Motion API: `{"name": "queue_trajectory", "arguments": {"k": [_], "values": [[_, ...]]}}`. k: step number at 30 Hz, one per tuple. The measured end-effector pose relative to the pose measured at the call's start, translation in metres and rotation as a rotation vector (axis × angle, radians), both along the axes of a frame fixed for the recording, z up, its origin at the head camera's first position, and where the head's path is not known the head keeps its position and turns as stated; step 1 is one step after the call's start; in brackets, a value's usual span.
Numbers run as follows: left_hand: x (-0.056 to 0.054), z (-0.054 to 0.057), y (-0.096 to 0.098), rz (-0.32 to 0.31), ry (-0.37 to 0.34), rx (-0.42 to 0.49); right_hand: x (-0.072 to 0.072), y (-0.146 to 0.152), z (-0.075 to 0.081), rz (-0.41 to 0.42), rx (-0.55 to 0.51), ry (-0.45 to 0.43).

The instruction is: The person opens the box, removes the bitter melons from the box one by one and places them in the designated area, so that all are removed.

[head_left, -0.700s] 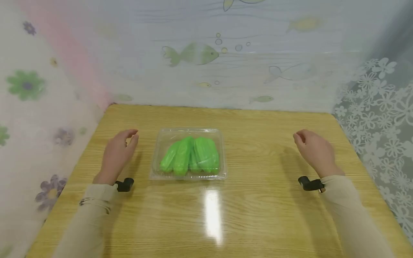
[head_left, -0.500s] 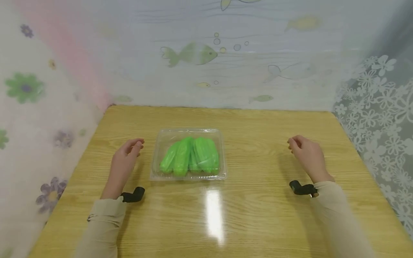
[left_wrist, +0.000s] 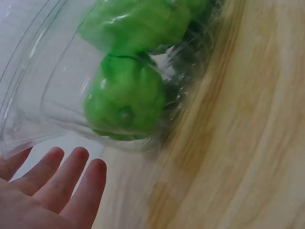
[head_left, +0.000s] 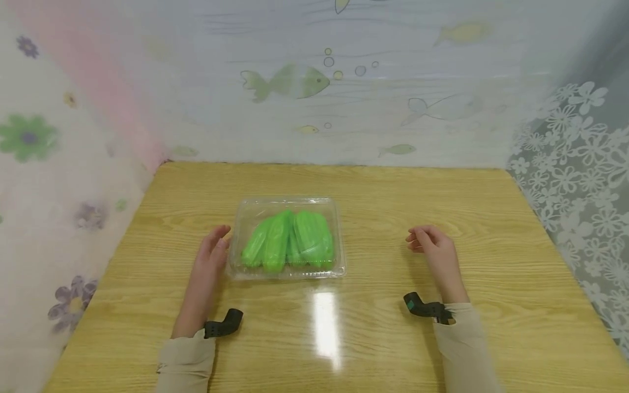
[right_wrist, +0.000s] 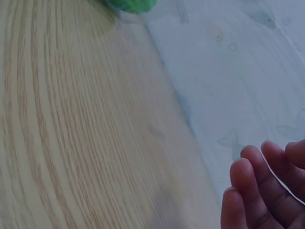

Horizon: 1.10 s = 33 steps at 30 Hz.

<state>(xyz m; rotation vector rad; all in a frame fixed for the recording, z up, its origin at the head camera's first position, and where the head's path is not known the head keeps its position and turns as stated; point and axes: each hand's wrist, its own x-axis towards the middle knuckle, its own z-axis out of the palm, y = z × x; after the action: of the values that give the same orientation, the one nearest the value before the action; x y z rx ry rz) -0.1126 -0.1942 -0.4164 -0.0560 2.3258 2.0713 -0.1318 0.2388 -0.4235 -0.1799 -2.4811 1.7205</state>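
A clear plastic clamshell box (head_left: 290,275) sits left of the middle of the table. Inside it lie several bright green, long, ribbed vegetable-shaped pieces (head_left: 276,245). My left hand (head_left: 206,273) is at the box's left side, fingertips right at its wall. The left wrist view shows those fingers (left_wrist: 71,176) spread and nearly straight, just below the clear wall. To the right of the box, my right hand (head_left: 434,256) hovers over the table with its fingers loosely bent and nothing in them. The right wrist view catches only a green tip (right_wrist: 136,4) at its top.
The wood-grain table (head_left: 373,327) meets a fish-print curtain (head_left: 373,120) at its far edge. A flowered curtain (head_left: 98,174) borders the left side, and a white lace-pattern sheet (head_left: 575,174) the right. A black camera mount (head_left: 223,323) juts from my left wrist.
Both hands have moved inward and closer to me. My left hand has come up to the box's left wall; my right hand has moved left but stays apart from it.
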Motion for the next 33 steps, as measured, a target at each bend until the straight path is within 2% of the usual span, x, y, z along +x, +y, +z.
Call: {"name": "queue_trajectory", "arguments": {"k": [3,5,7,10,11,14,18,22,25,29,33], "values": [[0.0,-0.008,0.003,-0.012,0.01,0.006,-0.002,-0.014,-0.003,0.005,-0.09,0.004],[-0.002,-0.014,0.005,-0.024,0.016,0.06,-0.004,-0.022,-0.009,0.015,-0.149,0.005],[-0.001,-0.017,0.007,-0.042,0.011,0.119,-0.005,-0.03,-0.012,0.031,-0.203,0.008],[0.002,-0.02,0.01,-0.058,0.004,0.127,-0.006,-0.043,-0.016,0.075,-0.253,0.012],[0.003,-0.02,0.01,-0.064,0.0,0.121,-0.006,-0.047,-0.018,0.097,-0.264,0.012],[0.006,-0.018,0.012,-0.069,-0.009,0.012,-0.006,-0.059,-0.023,0.181,-0.287,0.019],[0.008,-0.016,0.013,-0.08,0.011,-0.086,-0.006,-0.074,-0.03,0.315,-0.345,0.043],[0.006,-0.02,0.011,-0.109,0.017,-0.093,-0.003,-0.086,-0.035,0.426,-0.407,0.057],[0.004,-0.027,0.007,-0.126,0.013,-0.078,0.0,-0.094,-0.035,0.466,-0.392,0.029],[0.002,-0.036,0.003,-0.128,0.015,-0.062,0.005,-0.102,-0.033,0.469,-0.319,-0.041],[0.002,-0.038,0.002,-0.126,0.012,-0.059,0.008,-0.106,-0.03,0.471,-0.321,-0.094]]}}
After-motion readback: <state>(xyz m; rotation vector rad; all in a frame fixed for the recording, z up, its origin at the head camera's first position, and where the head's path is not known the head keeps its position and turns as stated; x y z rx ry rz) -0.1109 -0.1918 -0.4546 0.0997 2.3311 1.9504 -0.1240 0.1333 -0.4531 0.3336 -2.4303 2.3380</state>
